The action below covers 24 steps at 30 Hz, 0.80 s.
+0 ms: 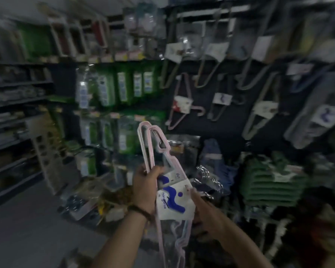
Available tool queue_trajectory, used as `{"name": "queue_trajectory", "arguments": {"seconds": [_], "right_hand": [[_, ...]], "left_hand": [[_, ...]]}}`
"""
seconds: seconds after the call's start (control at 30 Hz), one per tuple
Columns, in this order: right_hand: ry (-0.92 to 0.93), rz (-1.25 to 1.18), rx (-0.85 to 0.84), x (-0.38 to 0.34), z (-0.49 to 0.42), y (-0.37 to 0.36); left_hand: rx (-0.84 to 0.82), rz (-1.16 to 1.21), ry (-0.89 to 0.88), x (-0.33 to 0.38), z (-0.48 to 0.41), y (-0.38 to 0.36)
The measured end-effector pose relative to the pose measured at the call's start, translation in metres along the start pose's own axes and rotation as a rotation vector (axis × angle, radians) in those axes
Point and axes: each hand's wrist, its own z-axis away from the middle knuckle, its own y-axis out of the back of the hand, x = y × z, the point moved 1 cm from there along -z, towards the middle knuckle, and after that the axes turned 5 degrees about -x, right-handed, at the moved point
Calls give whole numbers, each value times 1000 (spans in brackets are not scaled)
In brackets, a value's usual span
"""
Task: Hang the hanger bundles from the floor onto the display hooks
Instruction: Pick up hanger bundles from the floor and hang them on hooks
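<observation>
A pink hanger bundle [162,171] is held upright near 6 o'clock of the view, with the left hand [145,187] closed around its upper side bars and the right hand [205,213] placed at the lower edge of its white label [172,198]; how far the right fingers are closed cannot be told. The dark display wall [230,117], already carrying hung bundles, is seen from 12 to 3 o'clock. It is judged that, with the view so blurred, the hooked top could miss its hook and the slippery plastic wrap could slide from the grip.
</observation>
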Motion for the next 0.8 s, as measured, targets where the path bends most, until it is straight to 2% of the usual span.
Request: {"name": "queue_trajectory", "arguments": {"seconds": [0.17,0.27,0.33,0.5,0.63,0.67,0.8], "right_hand": [[77,730,588,-7,82,171],[223,850,847,-26,108,241],[246,883,867,-26,111,288],[121,935,794,7,116,411],[88,959,850,36,128,478],[90,951,874,41,129,492],[94,875,962,50,123,545]], "left_hand": [[-187,-80,-87,-46,16,-166],[-278,-140,-117,-80,34,-263],[-318,-161,-135,-99,46,-321],[-451,-202,-158,-131,66,-440],[-884,-93,-1,-147,66,-504],[-919,-114,-13,-150,60,-516],[-805,-81,-38,-157,18,-556]]}}
